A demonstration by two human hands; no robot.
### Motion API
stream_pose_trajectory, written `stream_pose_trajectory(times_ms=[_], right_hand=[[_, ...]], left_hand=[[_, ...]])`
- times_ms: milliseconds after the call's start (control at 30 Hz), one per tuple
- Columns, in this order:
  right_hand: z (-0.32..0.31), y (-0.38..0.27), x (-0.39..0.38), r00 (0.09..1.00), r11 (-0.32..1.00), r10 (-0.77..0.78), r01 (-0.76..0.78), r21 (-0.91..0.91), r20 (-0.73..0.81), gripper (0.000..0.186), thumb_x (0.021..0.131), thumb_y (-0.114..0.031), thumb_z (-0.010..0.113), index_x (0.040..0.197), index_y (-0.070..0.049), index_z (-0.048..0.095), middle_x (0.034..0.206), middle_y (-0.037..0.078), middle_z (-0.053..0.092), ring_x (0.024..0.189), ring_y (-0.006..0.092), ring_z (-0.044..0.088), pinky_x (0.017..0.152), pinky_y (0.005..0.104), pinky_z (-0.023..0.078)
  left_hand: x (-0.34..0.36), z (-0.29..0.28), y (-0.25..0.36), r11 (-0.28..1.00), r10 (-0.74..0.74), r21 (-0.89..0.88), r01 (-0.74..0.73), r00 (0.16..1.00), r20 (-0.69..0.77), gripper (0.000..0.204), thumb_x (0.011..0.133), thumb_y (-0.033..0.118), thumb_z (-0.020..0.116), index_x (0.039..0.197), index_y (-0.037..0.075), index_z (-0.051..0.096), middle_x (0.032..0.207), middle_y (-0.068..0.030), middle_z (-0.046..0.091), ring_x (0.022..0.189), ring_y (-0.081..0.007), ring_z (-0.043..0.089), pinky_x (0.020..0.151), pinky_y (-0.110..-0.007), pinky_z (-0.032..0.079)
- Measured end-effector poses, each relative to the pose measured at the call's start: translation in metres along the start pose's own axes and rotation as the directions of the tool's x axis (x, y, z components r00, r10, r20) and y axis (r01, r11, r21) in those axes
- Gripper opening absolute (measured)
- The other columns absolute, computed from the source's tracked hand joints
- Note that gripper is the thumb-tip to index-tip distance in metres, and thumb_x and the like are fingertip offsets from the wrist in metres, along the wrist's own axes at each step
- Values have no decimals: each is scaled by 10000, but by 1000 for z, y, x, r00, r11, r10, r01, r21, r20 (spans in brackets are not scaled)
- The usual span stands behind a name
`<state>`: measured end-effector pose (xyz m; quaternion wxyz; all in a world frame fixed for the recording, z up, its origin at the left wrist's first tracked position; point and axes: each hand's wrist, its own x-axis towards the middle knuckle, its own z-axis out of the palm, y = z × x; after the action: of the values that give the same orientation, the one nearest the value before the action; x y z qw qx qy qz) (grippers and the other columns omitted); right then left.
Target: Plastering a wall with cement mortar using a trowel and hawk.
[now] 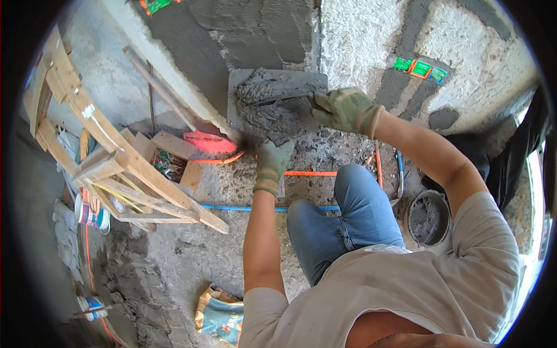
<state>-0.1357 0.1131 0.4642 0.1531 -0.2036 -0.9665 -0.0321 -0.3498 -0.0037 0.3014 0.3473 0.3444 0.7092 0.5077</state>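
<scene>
A pale work glove covers my left hand, closed beneath the near edge of a grey rectangular plasterer's hawk; its grip is hidden under the board. Wet grey mortar is heaped over the middle of the board. Also gloved, my right hand is closed at the board's right side around a trowel. The trowel's thin edge lies across the mortar, and its handle is mostly covered by my fingers. Just beyond the board rises a wall coated in smooth, damp grey mortar.
A wooden stepladder stands at left, near a box of tools and a red plastic thing. Orange and blue pipes run low across the floor. A mortar bucket sits at right; green wall boxes are set in rough wall.
</scene>
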Motion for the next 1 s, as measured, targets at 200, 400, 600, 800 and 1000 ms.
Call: stream_pose_trajectory(times_ms=[200, 400, 600, 800, 1000], right_hand=[[17, -6, -9, 970, 911, 221, -241, 334, 97, 423, 984, -402, 572, 1129, -16, 665, 815, 187, 716, 723, 336, 707, 680, 442, 568], [4, -6, -36, 897, 802, 399, -441, 402, 189, 438, 995, -420, 551, 1023, -6, 690, 823, 234, 700, 769, 386, 701, 743, 475, 546], [0, 40, -29, 982, 989, 133, -124, -79, 132, 367, 979, -407, 569, 1056, -63, 673, 810, 179, 707, 729, 380, 702, 695, 477, 578], [62, 57, -6, 965, 970, 241, -239, -38, 100, 371, 1008, -436, 541, 1120, -98, 642, 785, 152, 693, 677, 318, 702, 650, 453, 581], [55, 113, 52, 895, 814, 343, -434, 386, 285, 433, 1044, -451, 549, 896, -77, 711, 656, 70, 550, 580, 192, 473, 582, 373, 420]], left_hand=[[-33, 58, -23, 999, 48, 12, -47, 999, -26, 164, 862, 187, 766, 842, 48, 683, 659, -57, 648, 474, -173, 566, 451, -337, 451], [-34, 61, -13, 818, -226, -458, 349, 926, 303, 134, 849, 112, 777, 908, 32, 687, 686, -60, 659, 494, -175, 594, 440, -309, 461], [-38, 44, -12, 985, -141, -75, 156, 975, 173, 126, 853, 89, 765, 910, 19, 677, 757, -81, 686, 527, -157, 616, 430, -302, 459], [-52, 77, -33, 917, -299, -189, 352, 918, 260, 151, 847, 105, 736, 780, -3, 654, 596, -69, 594, 463, -172, 553, 420, -347, 419], [-1, 80, -24, 877, -305, -287, 385, 908, 287, 232, 820, 136, 761, 657, 52, 619, 574, -61, 589, 416, -192, 521, 405, -338, 403]])
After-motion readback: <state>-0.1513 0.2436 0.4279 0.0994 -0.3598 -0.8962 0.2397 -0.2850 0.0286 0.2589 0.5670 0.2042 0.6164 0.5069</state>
